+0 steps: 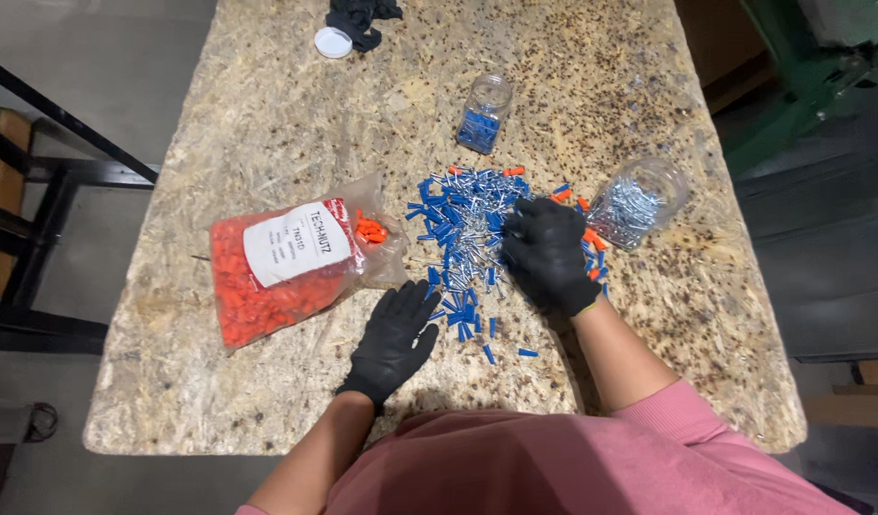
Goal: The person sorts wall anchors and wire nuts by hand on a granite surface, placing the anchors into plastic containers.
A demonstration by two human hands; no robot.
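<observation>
A mixed pile of small blue and orange plastic pieces and silver screws [468, 224] lies in the middle of the board table [267, 114]. My right hand [546, 256], in a black glove, rests curled on the right side of the pile, fingers bent down into the pieces. My left hand [396, 339], also gloved in black, lies flat with fingers apart on the table at the pile's lower left edge, holding nothing. Whether the right fingers pinch a piece is hidden.
A clear plastic bag of orange pieces [286, 267] with a white label lies left of the pile. A clear jar with blue pieces [483, 114] stands behind it, a jar of silver screws [637, 202] lies to the right. A white lid [333, 42] and black cloth [363, 17] sit at the far edge.
</observation>
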